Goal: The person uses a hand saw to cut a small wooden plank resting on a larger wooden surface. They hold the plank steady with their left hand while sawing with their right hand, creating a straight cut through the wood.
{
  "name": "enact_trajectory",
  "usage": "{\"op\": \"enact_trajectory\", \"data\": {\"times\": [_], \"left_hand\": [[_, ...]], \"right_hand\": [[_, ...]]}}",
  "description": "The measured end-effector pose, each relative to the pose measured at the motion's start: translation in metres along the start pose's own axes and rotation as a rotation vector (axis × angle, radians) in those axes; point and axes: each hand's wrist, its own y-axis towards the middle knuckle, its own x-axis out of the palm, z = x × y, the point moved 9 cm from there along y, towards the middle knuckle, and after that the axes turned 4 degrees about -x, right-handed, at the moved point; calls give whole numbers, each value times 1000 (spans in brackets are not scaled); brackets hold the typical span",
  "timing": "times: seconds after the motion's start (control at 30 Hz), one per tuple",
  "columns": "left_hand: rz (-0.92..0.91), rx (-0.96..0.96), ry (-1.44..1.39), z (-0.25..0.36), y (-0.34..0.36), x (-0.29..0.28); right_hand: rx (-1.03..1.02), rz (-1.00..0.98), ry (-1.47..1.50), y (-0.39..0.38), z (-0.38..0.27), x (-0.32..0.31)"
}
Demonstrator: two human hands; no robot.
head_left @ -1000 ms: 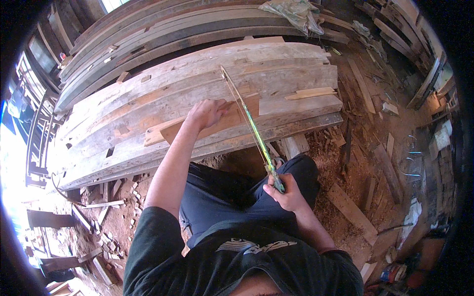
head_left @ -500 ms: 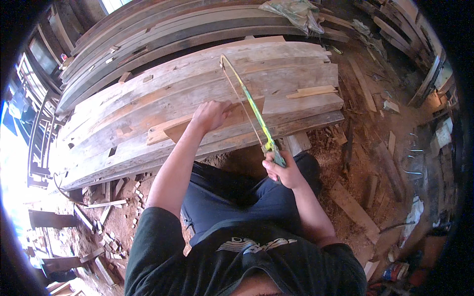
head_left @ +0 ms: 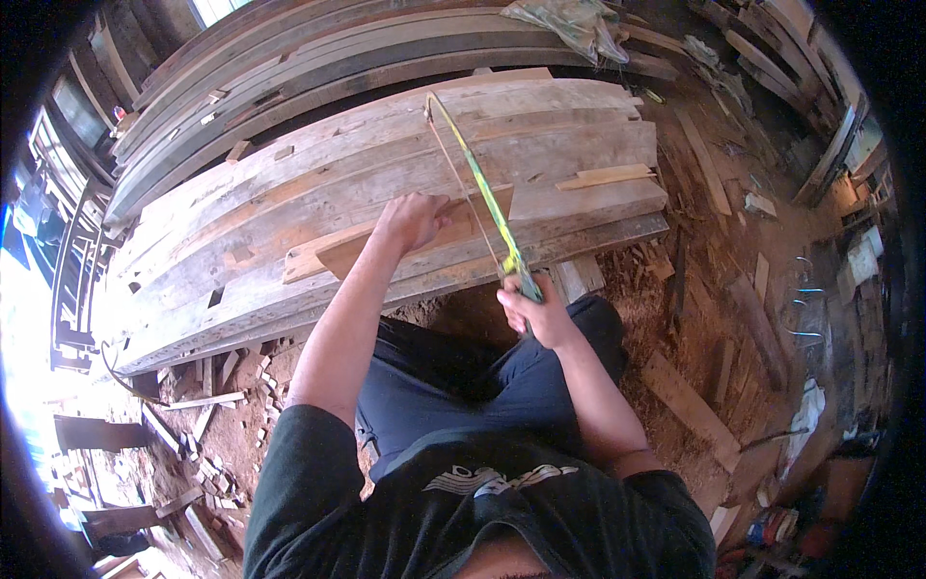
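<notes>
My left hand [head_left: 413, 220] is closed over the upper edge of a brown board [head_left: 352, 253] near the front of a bench of weathered planks [head_left: 212, 256]. A lighter strip of wood [head_left: 304, 267] lies beside the board's left end. In my right hand [head_left: 531, 309], above my lap, is the grip of a green-and-yellow bow saw [head_left: 482, 183]. Its frame points away from me, and its thin blade crosses the board to the right of my left hand. A narrow loose offcut [head_left: 603, 179] lies on the bench's right part.
Long stacked beams [head_left: 318, 53] lie behind the bench, with a crumpled plastic sheet [head_left: 569, 27] on them. Offcuts [head_left: 694, 405] and sawdust cover the floor on both sides. More timber stands along the right side [head_left: 830, 154], near bent metal rods [head_left: 805, 333].
My right hand and the saw have moved forward, away from my body, so the saw's tip is farther over the bench. My left hand stays on the board.
</notes>
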Motion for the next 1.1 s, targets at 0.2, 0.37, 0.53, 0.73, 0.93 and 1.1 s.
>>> {"op": "enact_trajectory", "data": {"times": [0.2,0.37,0.53,0.73,0.93,1.1], "left_hand": [[-11,-35,-4,-2,0,1],[39,-22,-20,2,-4,-6],[-11,-43,11,2,-4,-3],[-8,-17,-9,-5,3,3],[-4,-42,-29,-9,5,1],[0,-51,-25,-4,0,-4]], "right_hand": [[29,-25,-52,-15,8,9],[58,-49,25,-5,8,10],[53,-33,96,46,-2,8],[56,-14,20,15,4,15],[91,-15,126,20,-2,8],[137,14,71,39,-8,-2]]}}
